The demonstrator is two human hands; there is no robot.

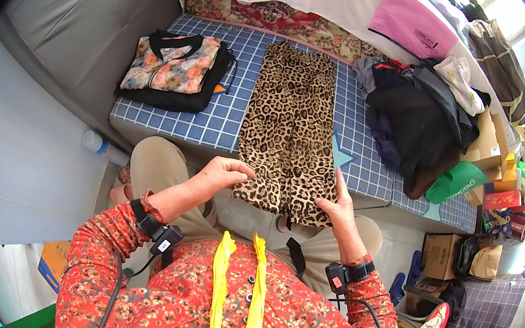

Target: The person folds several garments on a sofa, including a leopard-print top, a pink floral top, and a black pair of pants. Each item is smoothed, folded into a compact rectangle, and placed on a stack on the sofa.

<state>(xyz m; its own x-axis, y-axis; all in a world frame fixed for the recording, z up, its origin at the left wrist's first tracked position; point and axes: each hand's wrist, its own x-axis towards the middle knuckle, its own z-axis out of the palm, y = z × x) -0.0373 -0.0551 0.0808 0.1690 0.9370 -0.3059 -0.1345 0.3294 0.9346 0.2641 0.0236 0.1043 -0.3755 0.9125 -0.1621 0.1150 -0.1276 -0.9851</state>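
A leopard-print garment [292, 128] lies lengthwise on the blue checked bench cover [183, 123], its near end hanging over the edge. My left hand [226, 174] is at its near left corner, thumb and fingers close together on the fabric. At the near right corner, my right hand [339, 204] has its thumb on top of the cloth and its index finger stretched along the side. To the left sits a folded floral top [175, 73] on folded black clothing [166, 100]. A loose heap of dark clothes [412, 119] lies to the right.
Cardboard boxes [487, 139] and a green bag [456, 182] stand beyond the heap. A grey padded panel [88, 16] rises at the left. A white-capped bottle [103, 147] is near my left knee. Blue slippers [397, 287] and a carton [437, 254] are at the lower right.
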